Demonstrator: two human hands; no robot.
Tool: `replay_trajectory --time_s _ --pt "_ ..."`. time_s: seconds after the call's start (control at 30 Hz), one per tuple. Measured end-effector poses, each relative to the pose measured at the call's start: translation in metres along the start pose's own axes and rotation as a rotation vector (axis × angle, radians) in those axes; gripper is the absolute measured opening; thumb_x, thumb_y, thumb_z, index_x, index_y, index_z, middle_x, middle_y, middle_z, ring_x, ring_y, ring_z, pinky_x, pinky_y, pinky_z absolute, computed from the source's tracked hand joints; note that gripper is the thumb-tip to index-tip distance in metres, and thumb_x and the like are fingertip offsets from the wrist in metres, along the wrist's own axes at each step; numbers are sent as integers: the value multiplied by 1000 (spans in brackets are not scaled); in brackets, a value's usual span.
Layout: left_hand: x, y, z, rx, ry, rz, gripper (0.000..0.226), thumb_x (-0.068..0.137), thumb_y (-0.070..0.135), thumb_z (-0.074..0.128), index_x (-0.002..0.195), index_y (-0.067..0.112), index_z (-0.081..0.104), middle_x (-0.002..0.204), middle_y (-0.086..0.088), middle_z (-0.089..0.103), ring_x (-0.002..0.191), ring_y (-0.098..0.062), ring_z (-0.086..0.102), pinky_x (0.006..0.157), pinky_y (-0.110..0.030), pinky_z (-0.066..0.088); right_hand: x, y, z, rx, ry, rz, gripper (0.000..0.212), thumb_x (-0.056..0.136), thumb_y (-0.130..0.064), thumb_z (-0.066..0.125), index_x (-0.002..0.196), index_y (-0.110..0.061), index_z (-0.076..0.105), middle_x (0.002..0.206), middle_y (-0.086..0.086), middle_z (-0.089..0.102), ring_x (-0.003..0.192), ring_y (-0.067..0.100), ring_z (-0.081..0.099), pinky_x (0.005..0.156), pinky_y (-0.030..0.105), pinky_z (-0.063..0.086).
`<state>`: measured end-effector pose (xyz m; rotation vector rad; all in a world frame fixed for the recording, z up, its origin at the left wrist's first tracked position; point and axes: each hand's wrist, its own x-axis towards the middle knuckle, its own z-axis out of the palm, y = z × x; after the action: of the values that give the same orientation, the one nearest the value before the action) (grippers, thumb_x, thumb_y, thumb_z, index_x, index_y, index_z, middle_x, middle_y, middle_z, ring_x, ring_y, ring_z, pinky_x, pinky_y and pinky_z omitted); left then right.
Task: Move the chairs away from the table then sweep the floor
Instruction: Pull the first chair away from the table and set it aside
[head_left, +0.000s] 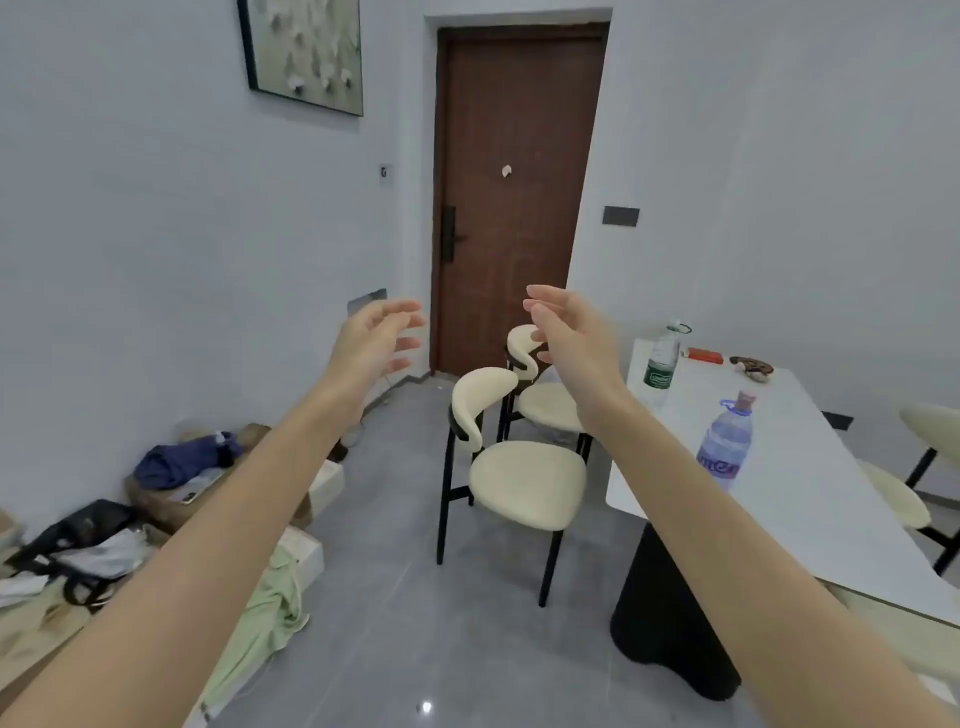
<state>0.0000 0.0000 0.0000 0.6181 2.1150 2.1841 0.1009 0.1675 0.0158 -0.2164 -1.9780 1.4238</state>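
Note:
Two cream-cushioned chairs with black legs stand to the left of a white table (810, 499). The near chair (524, 483) faces the table, and the far chair (545, 400) stands behind it toward the door. A third chair (919, 467) shows on the table's right side. My left hand (376, 345) and my right hand (569, 332) are stretched out in the air above the chairs, palms facing each other, fingers spread, holding nothing. No broom is in view.
On the table stand a green-labelled bottle (664, 361) and a larger blue-capped water bottle (727, 441), with small items at the far end. Bags, boxes and cloth (156, 514) pile along the left wall. A brown door (514, 197) is straight ahead. Grey tiled floor (415, 623) lies between.

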Motion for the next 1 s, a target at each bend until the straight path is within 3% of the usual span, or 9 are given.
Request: replay_trajectory --time_s 0.23,0.53,0.73,1.0 --pt "73 -64 -23 70 44 -69 30 99 19 43 126 18 59 124 2 60 111 -18 59 92 -31 50 59 62 65 -11 -78 63 25 98 -22 46 119 -28 58 115 -11 62 110 13 59 103 39 47" --pt "232 -144 -60 175 -14 -144 29 99 20 43 123 21 59 125 0 59 114 -17 57 100 -34 47 180 153 164 -51 -103 174 29 98 -21 47 124 -25 57 118 -9 60 115 13 56 106 38 44" --pt "341 -192 -70 266 -86 -149 30 100 18 40 123 18 59 116 3 59 104 -13 55 86 -25 45 265 206 215 -77 -99 233 28 97 -22 48 124 -25 56 109 -17 57 110 16 56 103 36 45" --pt "474 -276 -67 419 -187 -108 31 98 13 43 124 17 59 122 4 60 111 -6 52 92 -19 35 375 309 272 -137 -78 323 29 96 -21 49 125 -23 56 108 -15 55 98 13 54 98 32 45"
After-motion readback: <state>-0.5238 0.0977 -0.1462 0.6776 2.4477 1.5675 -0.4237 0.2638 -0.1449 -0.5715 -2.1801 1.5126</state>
